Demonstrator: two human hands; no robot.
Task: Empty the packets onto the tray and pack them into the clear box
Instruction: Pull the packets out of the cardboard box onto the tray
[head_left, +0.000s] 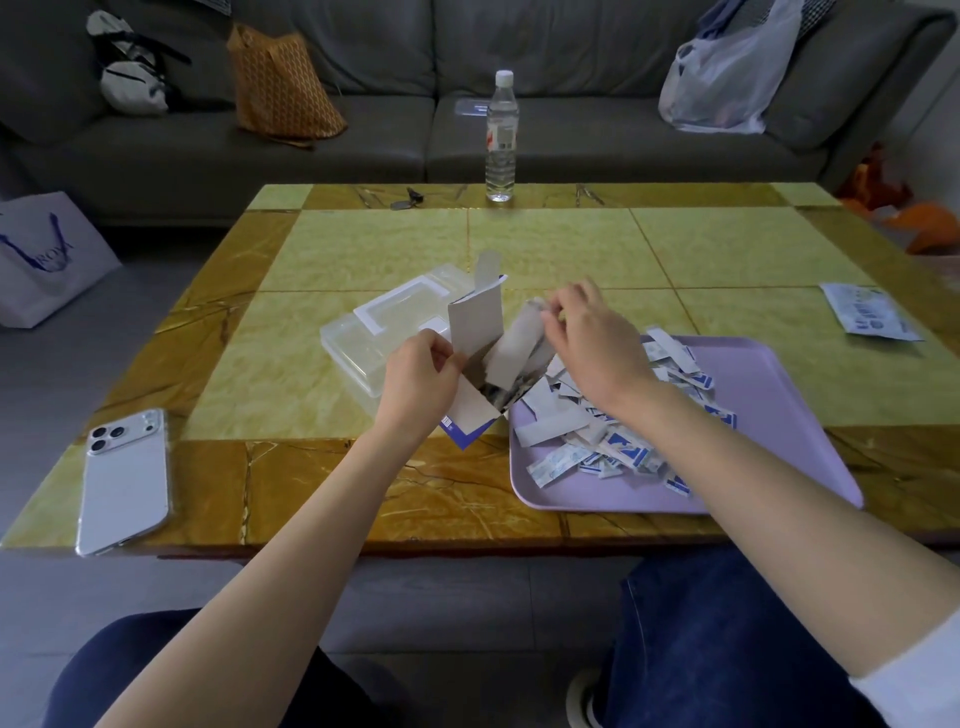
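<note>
Little writing can be read. The white paper bag (47, 254) on the floor at the left bears blue letters that begin "RO"; the rest is blurred. The carton (475, 322) shows a barcode and blue print at its lower corner, too small to read, and so is the label on the water bottle (501, 140).

There is one carton, torn open, its grey inner face showing. It is held upright over the surface (545, 249), between the clear box (358, 343) and the tray (769, 467). The left hand (421, 374) grips the carton's near wall, fingers curled round the edge. The right hand (592, 343) pinches a torn flap at the top between thumb and fingertips and holds it out toward the tray.

The one lilac tray carries a heap of sachets (618, 452), white with blue print and too many to count. The right forearm crosses over part of the heap. The one clear box lies just behind the left hand, partly hidden by the carton.

One phone (124, 478) lies back up at the near left corner and shows three lenses. One flat packet (872, 317) with print lies at the right edge, well apart from the tray. The single bottle stands at the far edge.

On the sofa (384, 52) behind are three bags: a black-and-white bag (130, 67), a brown tote (280, 88) and a plastic bag (727, 78).
</note>
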